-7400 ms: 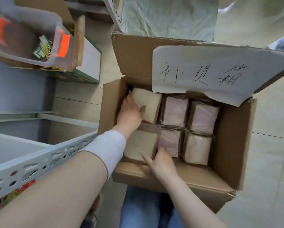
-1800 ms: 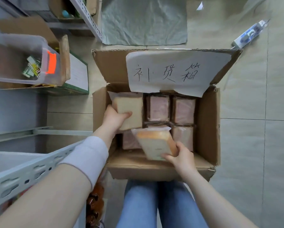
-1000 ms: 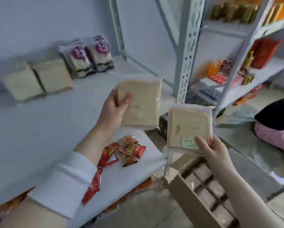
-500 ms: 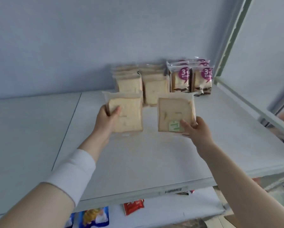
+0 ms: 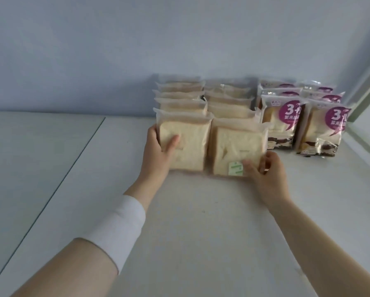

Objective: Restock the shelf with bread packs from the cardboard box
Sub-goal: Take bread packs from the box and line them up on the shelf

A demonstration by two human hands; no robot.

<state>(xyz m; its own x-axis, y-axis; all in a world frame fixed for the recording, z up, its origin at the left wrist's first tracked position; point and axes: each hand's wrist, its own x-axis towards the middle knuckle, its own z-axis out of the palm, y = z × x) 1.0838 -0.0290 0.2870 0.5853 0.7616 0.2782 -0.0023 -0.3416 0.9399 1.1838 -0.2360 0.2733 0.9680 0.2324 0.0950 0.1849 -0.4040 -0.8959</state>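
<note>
Two clear-wrapped white bread packs stand upright on the white shelf (image 5: 190, 221). My left hand (image 5: 158, 153) grips the left bread pack (image 5: 190, 144) by its left edge, thumb across the front. My right hand (image 5: 265, 170) holds the right bread pack (image 5: 235, 151) at its lower right corner, beside a green label. Both packs stand at the front of two rows of the same bread packs (image 5: 201, 99) that run back to the wall. The cardboard box is out of view.
Right of the bread rows stand several purple-labelled snack packs (image 5: 280, 123) in two rows. A grey shelf upright (image 5: 368, 82) rises at the far right. The blue wall (image 5: 136, 50) closes the back of the shelf. A seam (image 5: 72, 163) divides the shelf boards on the left.
Both hands have carried their packs forward and set them down at the front of the two bread rows. My view has moved closer to the shelf.
</note>
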